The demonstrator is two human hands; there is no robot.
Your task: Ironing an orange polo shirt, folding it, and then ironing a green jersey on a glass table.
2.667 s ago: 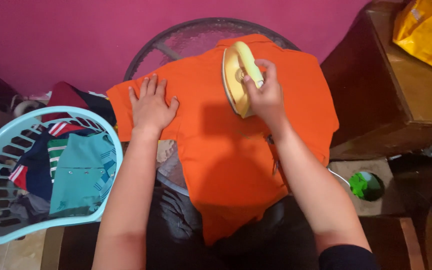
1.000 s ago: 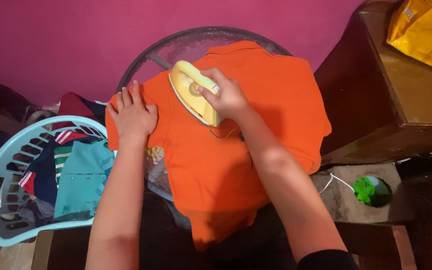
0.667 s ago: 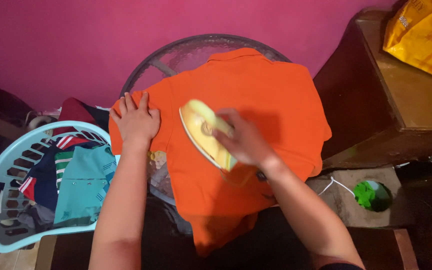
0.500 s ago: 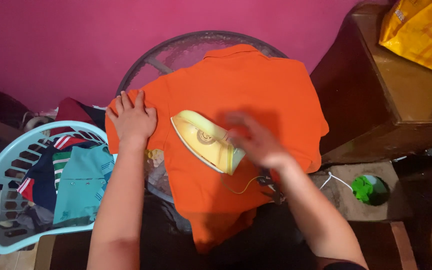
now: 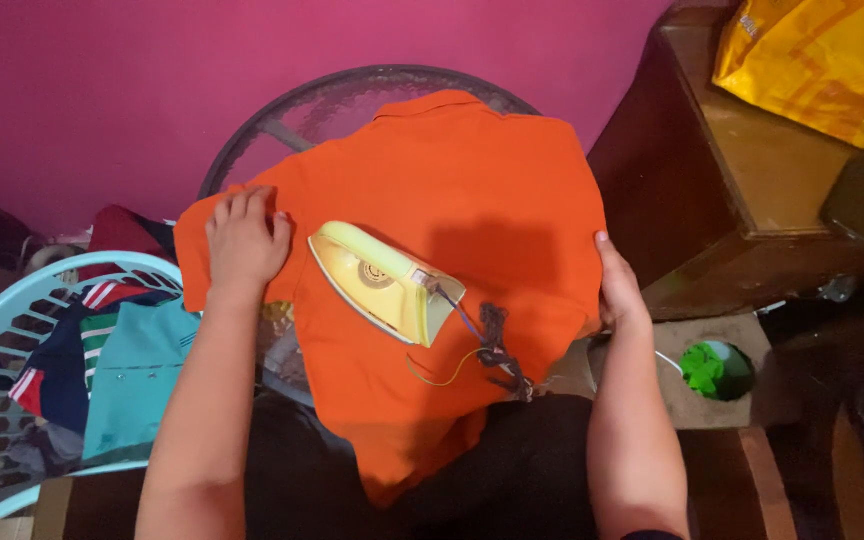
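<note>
An orange shirt (image 5: 472,190) lies spread over a round glass table (image 5: 352,100). A yellow clothes iron (image 5: 382,282) rests on the shirt near its middle, its cord (image 5: 492,345) trailing toward me, and neither hand touches it. My left hand (image 5: 244,240) presses flat on the shirt's left sleeve with fingers together. My right hand (image 5: 617,285) grips the shirt's right edge by the table's rim.
A light blue laundry basket (image 5: 12,330) with folded clothes stands at the left. A dark wooden cabinet (image 5: 752,190) with a yellow bag (image 5: 832,60) on top stands at the right. A green object (image 5: 704,368) sits on the floor below it. A magenta wall is behind.
My right hand slid the iron from the shirt's collar down to the middle, then let go of it and moved to the shirt's right edge. The left hand stayed on the sleeve.
</note>
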